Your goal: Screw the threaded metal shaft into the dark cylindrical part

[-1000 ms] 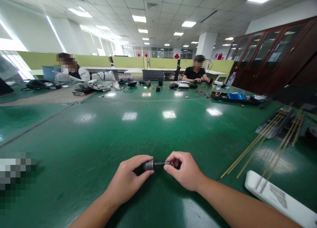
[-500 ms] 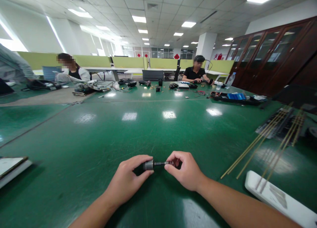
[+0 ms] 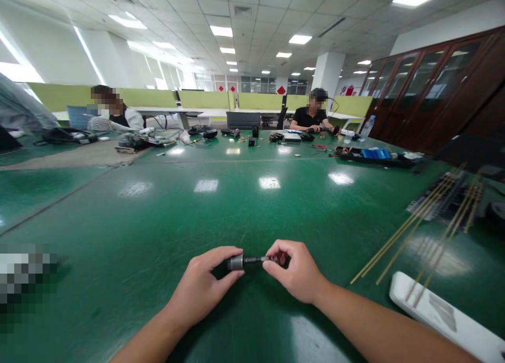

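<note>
Low over the green tabletop (image 3: 236, 210), both hands meet on one small dark metal cylinder (image 3: 237, 262) with a thin shaft (image 3: 254, 260); it looks like a small motor, but I cannot tell its exact kind. The thumb and fingers of my left hand (image 3: 199, 284) pinch the cylinder body from both sides. My right hand (image 3: 295, 272) grips the far end of the shaft between thumb and index finger. That end is partly hidden by the curled fingers. The whole piece lies level, pointing from left to right.
Thin brass-coloured rods (image 3: 414, 223) and a white elongated object (image 3: 445, 313) lie at the right. A black tray (image 3: 351, 155) with blue packets sits farther back. Loose parts and cables line the far edge. One person (image 3: 311, 113) sits opposite, another (image 3: 114, 113) at back left.
My hands and the piece between them stay nearly still. At the far left, the sleeve of another person has shifted slightly.
</note>
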